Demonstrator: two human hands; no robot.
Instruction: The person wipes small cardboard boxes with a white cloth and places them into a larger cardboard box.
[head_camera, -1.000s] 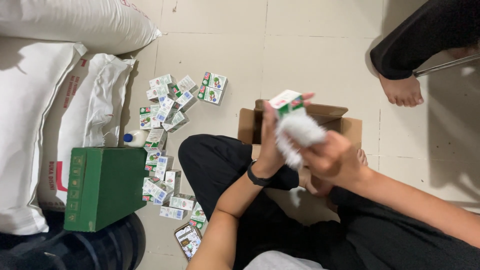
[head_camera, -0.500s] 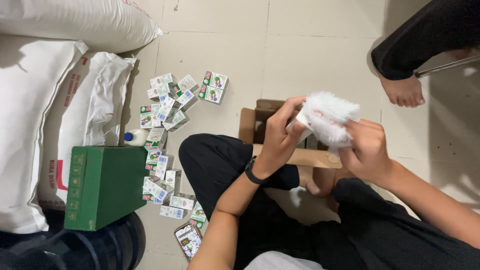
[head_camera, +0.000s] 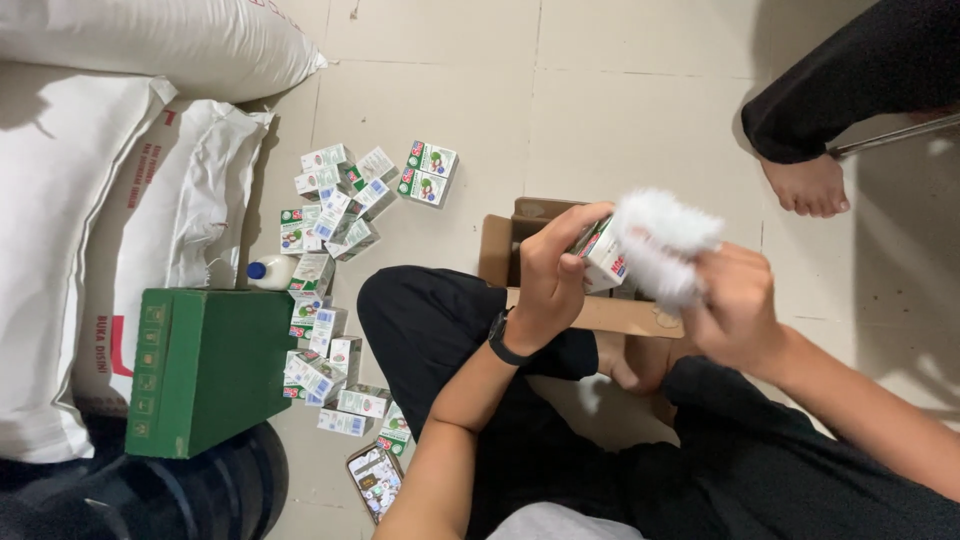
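Along the left edge lie stacked white woven sacks (head_camera: 90, 210), one above the other; in front of them stands a green cardboard box (head_camera: 205, 368), and below it a dark rounded container (head_camera: 200, 495) shows only in part; a small white bottle with a blue cap (head_camera: 268, 272) lies just above the green box, against the sacks. To the right of these, many small white-and-green cartons (head_camera: 335, 215) are scattered on the tiled floor (head_camera: 620, 90), some touching and overlapping, running down past the green box towards the person's knee; a phone (head_camera: 373, 480) lies at the bottom of that scatter, its screen showing similar colours. Further right, the person sits on the floor in dark trousers; the left hand (head_camera: 552, 275), with a dark band at the wrist, is closed around a small carton (head_camera: 603, 255) and holds it above an open brown cardboard box (head_camera: 590, 300) that rests between the legs; the right hand (head_camera: 735, 305) is closed on a fluffy white cloth (head_camera: 660, 240), which is pressed against the right side of that held carton; the cloth is blurred. At the top right, another person's bare foot (head_camera: 808, 185) and dark trouser leg rest on the floor, well apart from the hands.
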